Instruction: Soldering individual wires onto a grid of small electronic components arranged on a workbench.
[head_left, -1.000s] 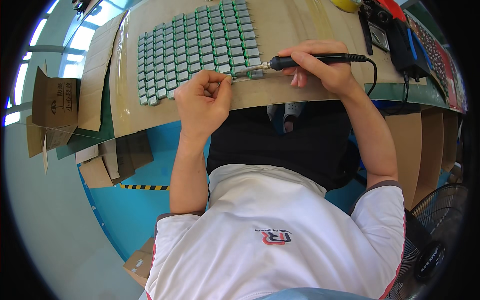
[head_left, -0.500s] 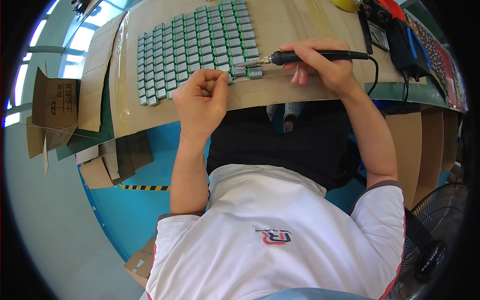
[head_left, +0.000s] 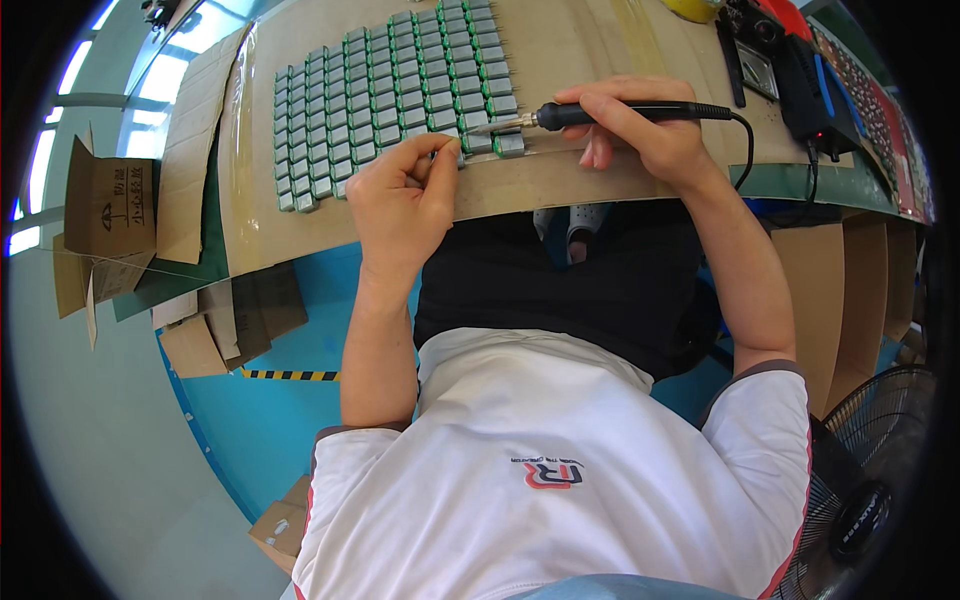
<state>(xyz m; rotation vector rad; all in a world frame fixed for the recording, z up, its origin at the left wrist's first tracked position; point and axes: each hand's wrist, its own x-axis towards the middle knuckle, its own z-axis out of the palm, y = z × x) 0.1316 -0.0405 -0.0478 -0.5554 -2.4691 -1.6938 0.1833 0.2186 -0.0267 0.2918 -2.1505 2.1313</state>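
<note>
Now the right hand [head_left: 655, 135] holds the soldering iron [head_left: 556, 117] slightly farther forward, left hand [head_left: 407, 200] pinched narrow.

L hand [head_left: 405, 195] up & slightly left vs 1 s ago, fingertips higher. R hand [head_left: 650, 132] up a touch too. Iron [head_left: 562, 117] raised w/ it, lies bit flatter; tip farther up over blocks [head_left: 385, 102], nr-edge ones less covered. Vs 0.5 s ago: iron slid bit left, tip closer to L fingertips. Red light on black box [head_left: 815, 112] lit, apparently dark prev.
</note>
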